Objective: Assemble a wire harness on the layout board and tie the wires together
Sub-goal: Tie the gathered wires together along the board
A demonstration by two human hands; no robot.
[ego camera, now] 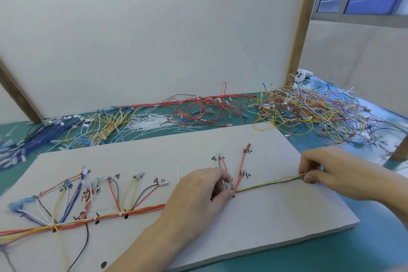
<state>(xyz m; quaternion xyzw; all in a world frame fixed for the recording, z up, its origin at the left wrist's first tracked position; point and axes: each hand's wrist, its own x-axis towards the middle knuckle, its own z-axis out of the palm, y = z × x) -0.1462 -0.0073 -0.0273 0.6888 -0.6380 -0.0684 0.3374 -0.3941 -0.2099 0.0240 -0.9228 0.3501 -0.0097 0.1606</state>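
A grey layout board (276, 216) lies on the green bench (375, 249), and the wire harness (141, 210) runs along it from about 9 o'clock toward 3 o'clock. The left hand (198, 190) rests on the board near the centre, its fingers curled and pinching the bundle at the point where red branch wires (242, 168) go up toward 12 o'clock. The right hand (320, 168), at 3 o'clock, pinches the far end of a thin yellow and dark wire strand (267, 182) between thumb and fingers, so the strand is stretched straight between both hands. Behind the board, toward 12 o'clock, lie loose wires (309, 112) and a heap of white cable ties (150, 125). A white panel (154, 28) stands upright at the back.
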